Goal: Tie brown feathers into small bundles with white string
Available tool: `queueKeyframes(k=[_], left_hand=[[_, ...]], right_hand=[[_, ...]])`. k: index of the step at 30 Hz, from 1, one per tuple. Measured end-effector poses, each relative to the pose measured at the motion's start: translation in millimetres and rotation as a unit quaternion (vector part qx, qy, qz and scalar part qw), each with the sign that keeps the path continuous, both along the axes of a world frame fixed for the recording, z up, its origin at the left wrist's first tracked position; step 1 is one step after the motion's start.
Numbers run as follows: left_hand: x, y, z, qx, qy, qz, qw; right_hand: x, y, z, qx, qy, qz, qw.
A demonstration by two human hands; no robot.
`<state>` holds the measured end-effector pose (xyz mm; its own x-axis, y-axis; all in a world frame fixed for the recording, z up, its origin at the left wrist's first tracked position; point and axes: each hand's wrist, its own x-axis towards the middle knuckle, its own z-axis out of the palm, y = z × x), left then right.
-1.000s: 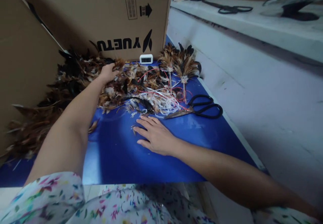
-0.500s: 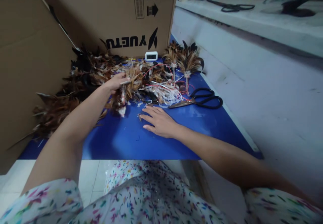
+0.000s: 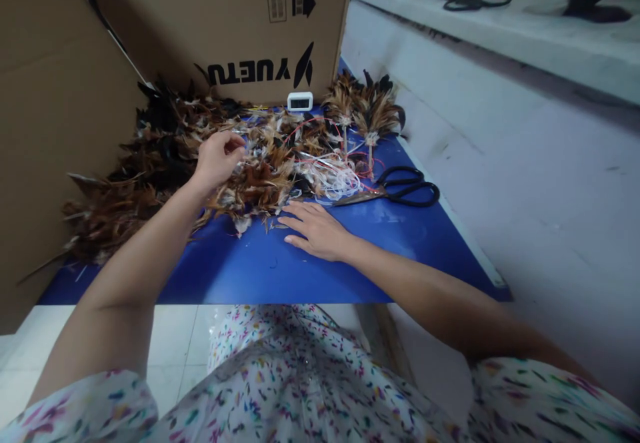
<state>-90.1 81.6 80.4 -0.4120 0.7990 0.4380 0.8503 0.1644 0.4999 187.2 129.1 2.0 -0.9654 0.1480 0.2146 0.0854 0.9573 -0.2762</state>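
Observation:
My left hand (image 3: 219, 158) hovers over the brown and black feather pile (image 3: 187, 120). Its fingers are loosely curled and apart from the thumb, with nothing visible between them. Just to its right lies a clump of brown feathers (image 3: 260, 186), its pale fluffy end towards the table's front. My right hand (image 3: 316, 231) rests palm down on the blue tabletop (image 3: 230, 276), fingers stretched out, close to the clump's lower right. Beyond that hand are tangled white strips (image 3: 333, 180) and black-handled scissors (image 3: 407, 186), whose blades point left.
Two small feather dusters (image 3: 373, 120) lie at the back right, by the wall. A small white digital display (image 3: 300, 101) stands before a large cardboard box (image 3: 225, 23). Red string (image 3: 313, 120) loops over the feathers. Another pair of scissors (image 3: 470, 2) is on the ledge.
My left hand has let go of the feather clump and drawn back slightly left. The clump now lies spread on the table. My right hand stays flat in nearly the same place.

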Motion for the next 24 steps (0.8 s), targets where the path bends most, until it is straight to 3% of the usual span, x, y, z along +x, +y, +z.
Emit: queueKeyframes(k=[4, 7, 13, 18, 24], left_hand=[[33, -24, 2.5, -0.030, 0.021, -0.038, 0.999], [43, -38, -0.2, -0.017, 0.019, -0.036, 0.999], [24, -60, -14.9, 0.006, 0.011, -0.028, 1.000], [6, -68, -29.7, -0.027, 0.045, -0.003, 0.999], [10, -59, -44.1, 0.004, 0.097, -0.088, 0.991]], right_hand=[[0, 1, -0.2, -0.001, 0.000, -0.002, 1.000], [0, 2, -1.3, -0.003, 0.006, 0.000, 1.000], [-2, 5, -7.5, -0.022, 0.042, -0.004, 0.999], [-2, 6, -10.0, -0.027, 0.056, -0.003, 0.998], [-1, 5, -8.6, -0.027, 0.051, -0.015, 0.998]])
